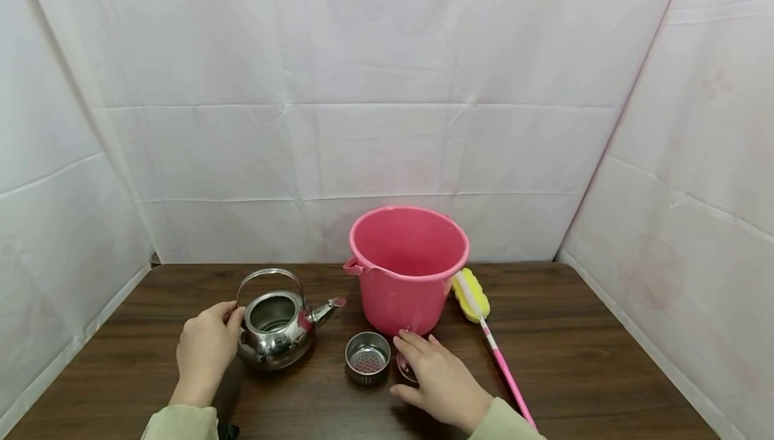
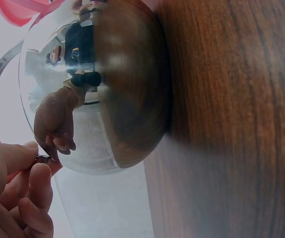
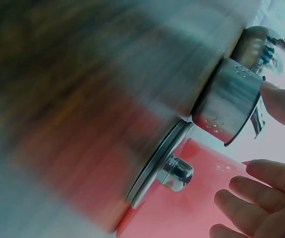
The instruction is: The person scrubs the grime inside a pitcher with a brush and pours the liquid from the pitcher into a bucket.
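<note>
A shiny steel kettle point(image 1: 277, 346) stands lidless on the table at the left, its arched handle point(image 1: 270, 271) raised and its spout pointing right. My left hand point(image 1: 207, 346) pinches the lower end of that handle between thumb and fingers, as the left wrist view shows beside the kettle's round body point(image 2: 127, 84). A perforated steel strainer point(image 1: 368, 358) sits upright to the right of the kettle. Beside it lies the kettle lid point(image 3: 160, 161), knob up, partly hidden in the head view. Over the lid hovers my right hand point(image 1: 438, 379), fingers spread and apart from the lid and strainer.
A pink bucket point(image 1: 402, 299) stands behind the strainer and lid. To its right lies a brush with a yellow sponge head point(image 1: 471, 295) and a pink handle point(image 1: 510, 379). White cloth point(image 1: 363, 151) hangs behind and on both sides of the brown table point(image 1: 574, 359).
</note>
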`<state>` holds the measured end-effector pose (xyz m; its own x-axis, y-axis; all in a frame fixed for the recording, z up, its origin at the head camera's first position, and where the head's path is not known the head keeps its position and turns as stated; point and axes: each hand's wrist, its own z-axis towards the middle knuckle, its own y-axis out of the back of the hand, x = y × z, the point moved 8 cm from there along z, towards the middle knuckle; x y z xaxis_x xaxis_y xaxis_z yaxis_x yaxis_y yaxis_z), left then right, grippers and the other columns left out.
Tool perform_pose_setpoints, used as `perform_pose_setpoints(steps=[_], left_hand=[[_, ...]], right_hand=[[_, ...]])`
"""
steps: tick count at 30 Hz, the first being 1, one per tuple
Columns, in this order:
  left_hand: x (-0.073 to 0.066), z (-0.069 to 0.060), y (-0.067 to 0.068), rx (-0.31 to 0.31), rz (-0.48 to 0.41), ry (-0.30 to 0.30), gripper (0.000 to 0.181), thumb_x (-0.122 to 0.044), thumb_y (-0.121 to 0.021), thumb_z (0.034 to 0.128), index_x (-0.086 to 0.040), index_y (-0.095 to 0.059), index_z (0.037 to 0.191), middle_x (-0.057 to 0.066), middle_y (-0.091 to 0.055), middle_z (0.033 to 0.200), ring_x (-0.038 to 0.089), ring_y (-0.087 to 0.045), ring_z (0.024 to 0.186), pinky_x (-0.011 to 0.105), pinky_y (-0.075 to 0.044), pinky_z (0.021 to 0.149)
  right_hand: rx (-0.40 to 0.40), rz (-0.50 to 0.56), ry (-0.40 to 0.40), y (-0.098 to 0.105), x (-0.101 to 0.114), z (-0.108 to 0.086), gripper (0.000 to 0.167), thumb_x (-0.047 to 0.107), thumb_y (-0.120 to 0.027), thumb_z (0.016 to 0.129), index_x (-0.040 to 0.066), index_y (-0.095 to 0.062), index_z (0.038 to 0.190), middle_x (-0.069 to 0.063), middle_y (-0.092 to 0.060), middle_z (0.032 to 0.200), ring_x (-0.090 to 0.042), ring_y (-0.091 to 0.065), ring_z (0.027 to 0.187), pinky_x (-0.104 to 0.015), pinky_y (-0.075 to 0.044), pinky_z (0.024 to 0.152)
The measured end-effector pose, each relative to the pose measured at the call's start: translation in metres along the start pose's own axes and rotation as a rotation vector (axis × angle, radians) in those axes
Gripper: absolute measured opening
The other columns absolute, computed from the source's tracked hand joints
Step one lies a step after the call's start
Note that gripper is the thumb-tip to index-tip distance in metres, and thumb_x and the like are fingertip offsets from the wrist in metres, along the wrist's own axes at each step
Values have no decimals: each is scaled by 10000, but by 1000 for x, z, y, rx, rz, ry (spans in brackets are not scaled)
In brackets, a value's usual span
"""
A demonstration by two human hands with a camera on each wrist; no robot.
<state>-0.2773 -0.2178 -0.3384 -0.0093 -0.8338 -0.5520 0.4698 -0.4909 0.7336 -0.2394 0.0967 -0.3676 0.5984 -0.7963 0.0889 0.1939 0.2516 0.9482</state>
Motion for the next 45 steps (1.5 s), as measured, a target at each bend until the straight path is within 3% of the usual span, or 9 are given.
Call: perform_pose_setpoints(steps=[11, 28, 38, 45], left_hand=[[0, 1, 1, -9, 5, 0, 291, -192, -574, 932, 31, -664, 1095, 233, -690, 981, 482, -633, 852, 526, -491, 564], [-1, 0, 1, -8, 9, 1, 288, -193, -578, 929, 28, -667, 1092, 236, -689, 986, 484, -631, 863, 537, -493, 584], [-1, 0, 1, -9, 4, -2, 285, -187, -578, 927, 33, -668, 1086, 235, -690, 982, 479, -634, 859, 535, -492, 586], [-1, -1, 2, -11, 6, 1, 287, -185, -578, 927, 35, -667, 1088, 235, -690, 985, 481, -632, 860, 532, -491, 582]], right_hand=[[-21, -21, -23, 2, -12, -5, 645, 406, -724, 796, 18, -558, 1284, -121, -566, 1330, -239, -520, 1257, -492, -442, 990], [-23, 36, -153, 10, -34, -12, 645, 354, -749, 766, -7, -563, 1268, -154, -569, 1316, -272, -543, 1226, -528, -435, 982], [0, 68, -293, 13, -49, -17, 657, 319, -774, 759, -22, -552, 1275, -196, -557, 1313, -314, -547, 1215, -539, -452, 954], [-33, 40, -359, 15, -61, -23, 673, 301, -809, 713, -37, -565, 1242, -212, -579, 1276, -351, -577, 1162, -514, -478, 923]])
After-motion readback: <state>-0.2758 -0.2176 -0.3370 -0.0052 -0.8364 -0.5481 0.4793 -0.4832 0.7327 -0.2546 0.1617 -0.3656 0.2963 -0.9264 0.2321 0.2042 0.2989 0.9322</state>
